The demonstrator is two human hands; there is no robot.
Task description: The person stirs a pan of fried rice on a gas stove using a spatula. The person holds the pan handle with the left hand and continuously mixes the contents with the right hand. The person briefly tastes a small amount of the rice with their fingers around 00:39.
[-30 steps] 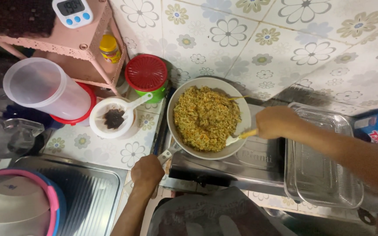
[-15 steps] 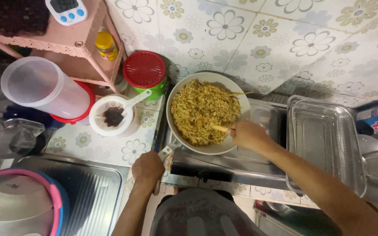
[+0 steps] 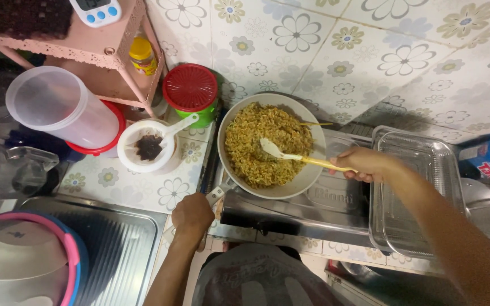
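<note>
A round pale frying pan (image 3: 307,175) heaped with yellow-brown fried noodles (image 3: 262,144) sits on a steel tabletop gas stove (image 3: 301,207), close under the flower-patterned tiled wall (image 3: 336,51). The left hand (image 3: 193,214) is closed around the pan's handle (image 3: 218,192) at the stove's front left corner. The right hand (image 3: 364,163) is wrapped around the yellow handle of a white-headed spatula (image 3: 282,153) — its blade lies flat on the noodles near the middle of the pan. Just right of the stove stands a clear rectangular glass dish (image 3: 415,192), beside the right forearm. Left of the pan are a small white bowl holding a dark paste and a white spoon (image 3: 146,148), a green tub with a red ribbed lid (image 3: 191,90) and a clear plastic jug lying on its side (image 3: 60,107) — all apart from both hands. A steel sink (image 3: 114,255) lies at lower left.
</note>
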